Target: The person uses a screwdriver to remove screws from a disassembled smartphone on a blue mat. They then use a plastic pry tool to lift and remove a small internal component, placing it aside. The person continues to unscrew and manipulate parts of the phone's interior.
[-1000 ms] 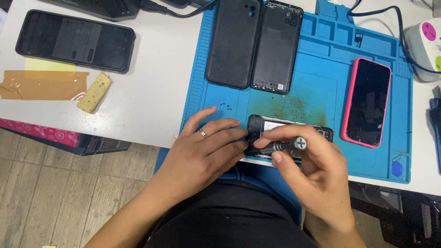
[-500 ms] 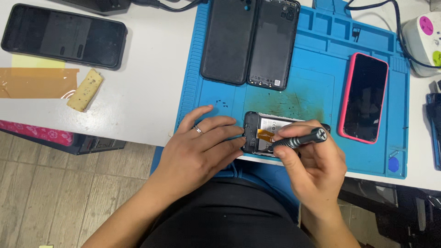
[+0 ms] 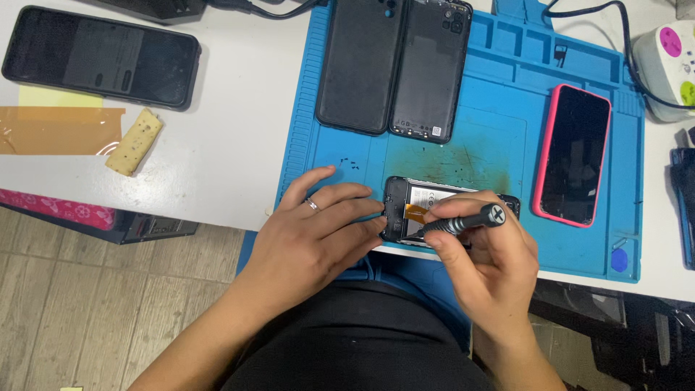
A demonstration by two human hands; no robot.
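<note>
L hand (image 3: 318, 232) lies spread flat at 6 o'clock of the blue mat (image 3: 499, 156), fingertips pressed on the near end of 1 opened phone (image 3: 405, 210) w/ its back off; R hand (image 3: 485, 257) is pinched round 1 black screwdriver (image 3: 463, 221), tip down on the phone's inside by an orange flex strip. On the mat: 2 black back covers (image 3: 394, 65) side by side at 12 o'clock, 1 pink-cased phone (image 3: 575, 156) at 3 o'clock. Off the mat at 10 o'clock on the white table (image 3: 217, 145): 1 dark phone (image 3: 101, 58), 1 strip of brown tape (image 3: 58, 130), 1 pale eraser-like block (image 3: 135, 143); 1 white power strip (image 3: 666, 65) at 2 o'clock.
</note>
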